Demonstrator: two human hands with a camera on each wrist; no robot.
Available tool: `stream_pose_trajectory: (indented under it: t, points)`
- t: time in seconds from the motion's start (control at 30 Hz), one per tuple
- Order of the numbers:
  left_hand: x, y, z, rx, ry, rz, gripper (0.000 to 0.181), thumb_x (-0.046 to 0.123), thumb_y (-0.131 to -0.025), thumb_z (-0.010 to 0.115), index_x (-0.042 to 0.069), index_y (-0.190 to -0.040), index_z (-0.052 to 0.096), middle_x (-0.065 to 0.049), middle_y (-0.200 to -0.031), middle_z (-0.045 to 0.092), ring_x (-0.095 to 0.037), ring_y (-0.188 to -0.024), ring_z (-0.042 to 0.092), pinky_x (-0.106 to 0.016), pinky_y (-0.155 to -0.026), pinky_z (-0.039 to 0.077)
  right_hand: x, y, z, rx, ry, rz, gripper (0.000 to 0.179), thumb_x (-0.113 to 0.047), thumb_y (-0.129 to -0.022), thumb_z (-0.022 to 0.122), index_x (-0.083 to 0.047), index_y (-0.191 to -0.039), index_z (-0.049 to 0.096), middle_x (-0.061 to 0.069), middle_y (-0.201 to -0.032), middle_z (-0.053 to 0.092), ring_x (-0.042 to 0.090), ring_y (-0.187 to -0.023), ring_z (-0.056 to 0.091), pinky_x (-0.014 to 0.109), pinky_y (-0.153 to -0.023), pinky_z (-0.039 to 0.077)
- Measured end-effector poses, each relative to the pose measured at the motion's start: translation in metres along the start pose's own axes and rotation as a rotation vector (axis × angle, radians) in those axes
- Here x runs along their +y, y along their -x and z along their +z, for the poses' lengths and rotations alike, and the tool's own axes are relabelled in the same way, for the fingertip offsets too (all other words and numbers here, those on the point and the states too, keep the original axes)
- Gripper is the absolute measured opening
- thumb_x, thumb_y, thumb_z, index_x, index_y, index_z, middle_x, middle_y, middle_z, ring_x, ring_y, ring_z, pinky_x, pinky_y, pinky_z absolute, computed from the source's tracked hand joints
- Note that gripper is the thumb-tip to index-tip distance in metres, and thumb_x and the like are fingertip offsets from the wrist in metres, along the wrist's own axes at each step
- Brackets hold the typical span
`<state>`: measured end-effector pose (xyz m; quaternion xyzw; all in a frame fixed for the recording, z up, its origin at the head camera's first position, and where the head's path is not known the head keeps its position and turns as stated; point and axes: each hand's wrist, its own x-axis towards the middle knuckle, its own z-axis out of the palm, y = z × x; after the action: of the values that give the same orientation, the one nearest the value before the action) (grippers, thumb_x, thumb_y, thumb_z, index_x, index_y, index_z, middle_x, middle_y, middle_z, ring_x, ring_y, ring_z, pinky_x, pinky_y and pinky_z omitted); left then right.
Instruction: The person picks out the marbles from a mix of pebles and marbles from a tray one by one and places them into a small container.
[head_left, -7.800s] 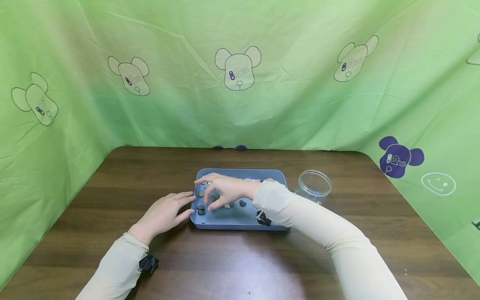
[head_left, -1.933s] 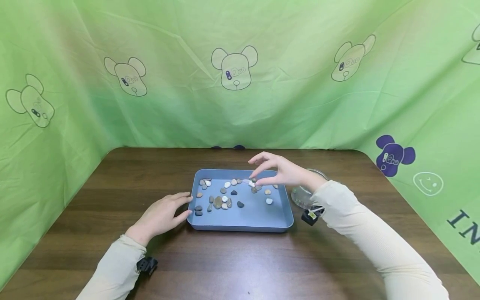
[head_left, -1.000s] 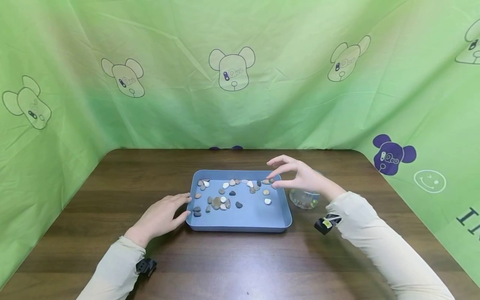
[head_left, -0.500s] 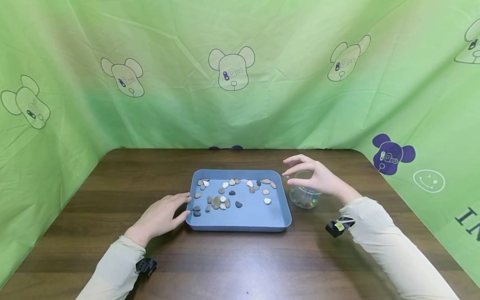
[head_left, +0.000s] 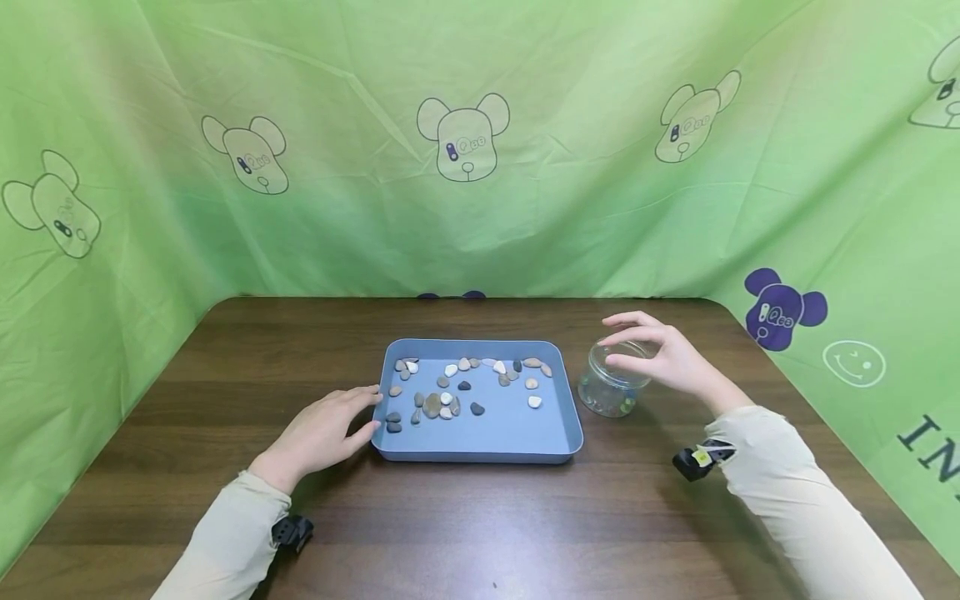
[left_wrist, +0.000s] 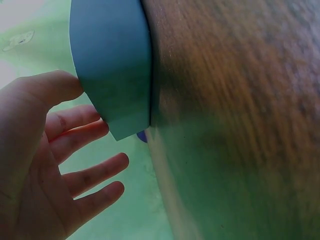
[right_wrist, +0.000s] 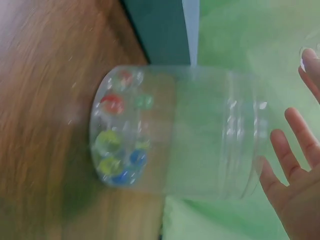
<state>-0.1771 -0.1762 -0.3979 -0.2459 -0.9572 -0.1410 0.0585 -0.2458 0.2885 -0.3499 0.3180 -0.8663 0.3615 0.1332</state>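
My right hand [head_left: 660, 354] is over the mouth of a clear jar [head_left: 611, 392], pinching a small clear glass marble [right_wrist: 302, 59] at its fingertips. Several coloured marbles [right_wrist: 112, 104] lie in the bottom of the jar, which stands upright to the right of a blue tray [head_left: 502, 437]. Scattered across the tray are several pebbles [head_left: 432, 406], white, tan, brown and dark grey. My left hand [head_left: 318, 435] rests against the tray's left side, its fingers loosely spread and the thumb on the rim; the left wrist view shows the fingertips at that wall.
A brown wooden table [head_left: 480, 525] carries the tray and the jar. Green printed cloth [head_left: 360, 225] hangs behind the table and along both sides. Black wrist cameras [head_left: 292, 533] are strapped on both sleeves.
My right hand has moved from above the tray rightward to over the jar, carrying the marble. The left hand stays at the tray's side, and the pebbles keep their places over the last second.
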Motion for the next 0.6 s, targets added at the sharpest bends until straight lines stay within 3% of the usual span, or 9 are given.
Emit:
stream_pose_trajectory:
  t: [0.43,0.6]
  points:
    - [-0.001,0.0,0.002,-0.001,0.006,-0.003,0.043,0.028,-0.091,0.057,0.006,-0.127,0.057,-0.009,-0.136,0.054,-0.03,-0.123,0.053,-0.046,-0.102,0.043,0.028,0.011,0.0,0.075,0.07,0.098,0.021,-0.006,-0.076,0.075,-0.009,-0.097,0.073,-0.015,-0.113,0.055,-0.006,-0.108,0.048,0.002,-0.09,0.031]
    - [-0.002,0.0,0.002,0.002,0.003,-0.003,0.043,0.029,-0.091,0.057,0.006,-0.127,0.057,-0.009,-0.136,0.054,-0.03,-0.122,0.053,-0.046,-0.102,0.043,0.034,0.011,0.002,0.089,0.104,0.104,0.02,-0.009,-0.077,0.074,-0.007,-0.097,0.072,-0.01,-0.111,0.056,-0.013,-0.104,0.045,0.003,-0.089,0.031]
